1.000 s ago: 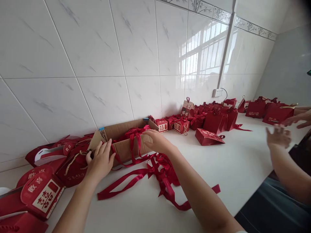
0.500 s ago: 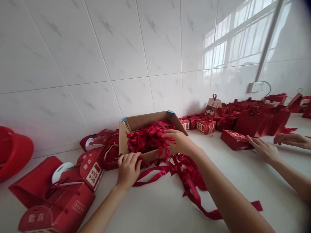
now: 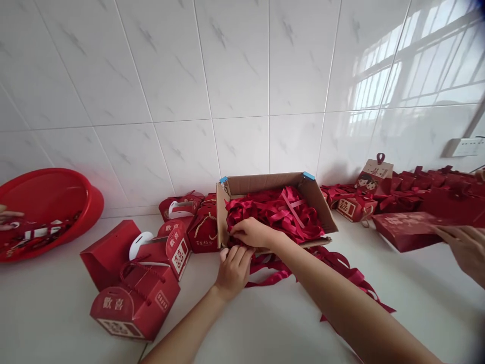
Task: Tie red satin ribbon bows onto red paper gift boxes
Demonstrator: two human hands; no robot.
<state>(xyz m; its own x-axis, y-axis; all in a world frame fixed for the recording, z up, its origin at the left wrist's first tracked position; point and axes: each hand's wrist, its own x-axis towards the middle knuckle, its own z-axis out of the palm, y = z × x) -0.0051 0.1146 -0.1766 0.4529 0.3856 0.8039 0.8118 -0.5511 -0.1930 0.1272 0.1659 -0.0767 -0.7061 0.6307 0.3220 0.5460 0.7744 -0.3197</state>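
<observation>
The person's right hand (image 3: pixel 248 233), fingers bent, is over satin ribbons (image 3: pixel 271 207) in the cardboard box (image 3: pixel 265 180); any pinch is hidden. The left hand (image 3: pixel 234 269) curls at the near rim, probably steadying it, grip unclear. Double-happiness gift boxes (image 3: pixel 161 311) stand leftward, likely leaving elbow room.

A gift-box workspace, home or small workshop unclear, marbled wall tiles (image 3: pixel 242 76) with a barred window's reflection (image 3: pixel 375 91), a wall socket (image 3: pixel 468 147), white tabletop (image 3: pixel 53 303) lined with red gift boxes (image 3: pixel 155 298), a carton (image 3: pixel 321 205) of ribbons (image 3: pixel 261 205)
</observation>
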